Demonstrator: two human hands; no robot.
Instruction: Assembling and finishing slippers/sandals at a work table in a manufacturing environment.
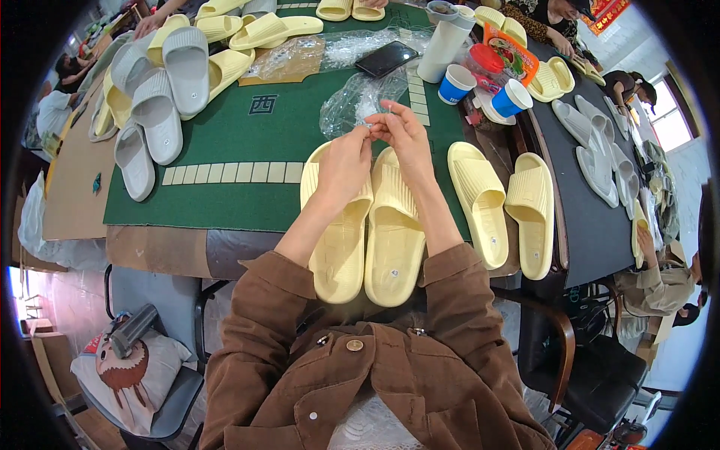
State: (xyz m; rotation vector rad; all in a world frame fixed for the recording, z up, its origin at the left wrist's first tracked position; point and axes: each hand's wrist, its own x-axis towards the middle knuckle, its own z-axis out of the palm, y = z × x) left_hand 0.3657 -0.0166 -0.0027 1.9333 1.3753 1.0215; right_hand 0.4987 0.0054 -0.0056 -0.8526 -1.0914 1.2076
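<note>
My left hand point(343, 163) and my right hand point(406, 142) meet above the toe ends of a pair of pale yellow slides. Their fingertips are pinched close together. Whatever is between them is too small to make out. Under my wrists lie the left slide point(335, 259) and the right slide point(393, 259), side by side, heels toward me, over the table's near edge. Just behind my fingers is a crumpled clear plastic bag point(341, 114) with small white bits in it. Another yellow pair, with a left slide point(487, 221) and a right slide point(534, 232), lies to the right.
Grey slides point(161, 116) and yellow ones are heaped at the left on the green mat point(202, 210). A phone point(386, 58), a white tumbler point(445, 51), paper cups point(456, 84) and a red-lidded tub point(487, 58) stand farther back. A dark armchair point(585, 367) is at lower right; co-workers sit around.
</note>
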